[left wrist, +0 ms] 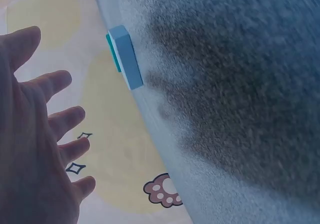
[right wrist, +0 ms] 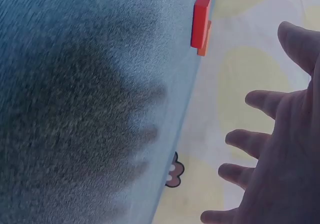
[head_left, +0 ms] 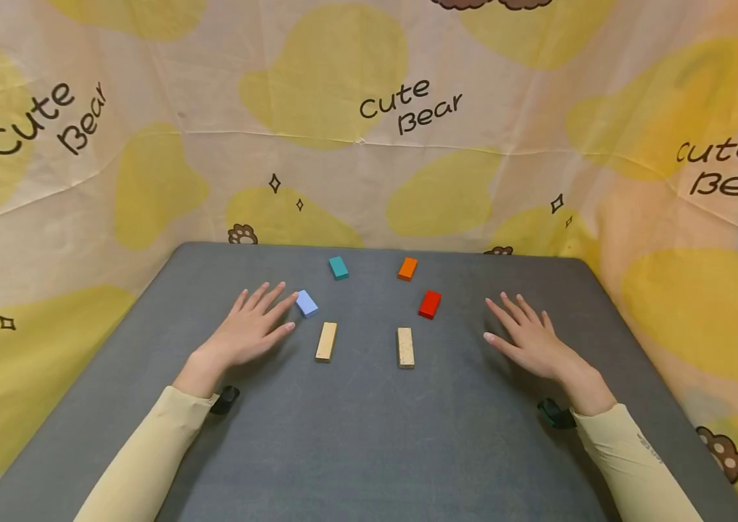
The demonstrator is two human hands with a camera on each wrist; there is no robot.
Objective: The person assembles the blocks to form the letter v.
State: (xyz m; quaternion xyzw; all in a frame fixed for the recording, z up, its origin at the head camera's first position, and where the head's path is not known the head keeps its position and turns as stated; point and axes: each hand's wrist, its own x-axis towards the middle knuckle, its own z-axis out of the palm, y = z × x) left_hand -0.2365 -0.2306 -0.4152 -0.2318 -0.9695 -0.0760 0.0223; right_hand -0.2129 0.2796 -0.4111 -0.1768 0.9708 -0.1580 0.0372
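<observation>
My left hand [head_left: 246, 332] hovers over the left half of the table, fingers spread and holding nothing. Its index fingertip appears close to a light blue block [head_left: 307, 304]; in the left wrist view the fingers stand apart from that block [left wrist: 127, 59]. Over the right half hangs my right hand [head_left: 531, 339], also spread, with nothing in it. Nearest to it lies a red block [head_left: 430, 305]. Two pale wooden blocks, one on the left [head_left: 326, 342] and one on the right [head_left: 405, 348], lie between the hands. Farther back are a teal block [head_left: 339, 267] and an orange block [head_left: 407, 269].
The blocks lie on a dark grey table [head_left: 369, 449]. A yellow and cream cloth [head_left: 317, 80] with printed words hangs behind it and along both sides. Each wrist wears a dark band, one on the left [head_left: 225, 400] and one on the right [head_left: 556, 414].
</observation>
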